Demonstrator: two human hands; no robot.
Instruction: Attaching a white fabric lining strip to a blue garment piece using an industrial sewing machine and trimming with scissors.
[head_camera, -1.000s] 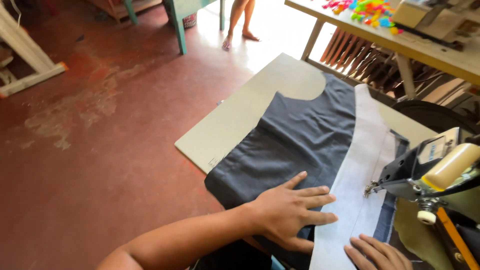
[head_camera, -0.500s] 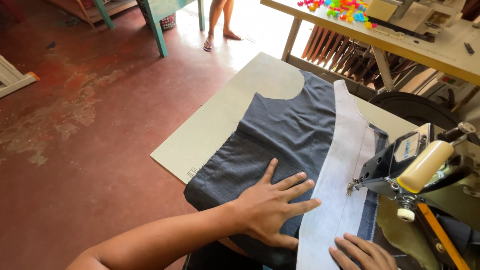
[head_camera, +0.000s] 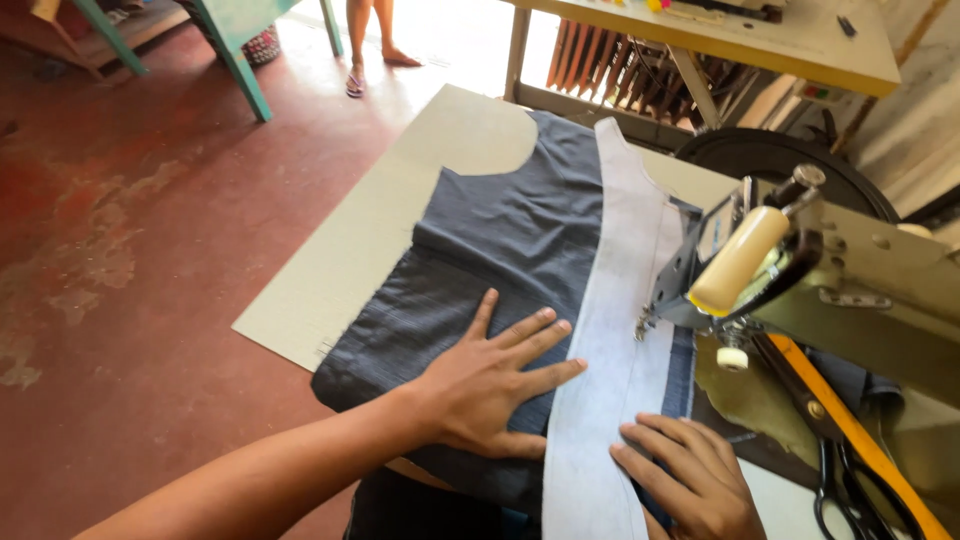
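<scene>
Dark cloth (head_camera: 500, 240) lies flat on the desk (head_camera: 350, 260), left of the sewing machine (head_camera: 850, 290), its near edge hanging over the desk's front. White strip (head_camera: 610, 330) runs lengthwise along the cloth's machine side, passing just beside the needle area.

Left hand (head_camera: 490, 385) flat on the cloth, palm down, fingers spread apart and pointing toward the machine, fingertips touching the strip's edge. Nothing gripped.

Right hand (head_camera: 690, 475) flat too, fingers extended and slightly apart, resting on the strip's near end and the cloth just before the machine. Pressing, not clasping.

Cream cylinder (head_camera: 738, 262) sits on the machine head, tilted. Scissors (head_camera: 850, 490) with dark handles lie on the desk under the machine's near side, beside an orange ruler (head_camera: 850, 440).

Beyond the machine: a second wooden table (head_camera: 720, 40), a dark wheel (head_camera: 770, 160) below it. Red floor (head_camera: 130, 250) well left of the machine. Another person's feet (head_camera: 375, 65) in sandals stand far off, near a green table leg (head_camera: 235, 65).
</scene>
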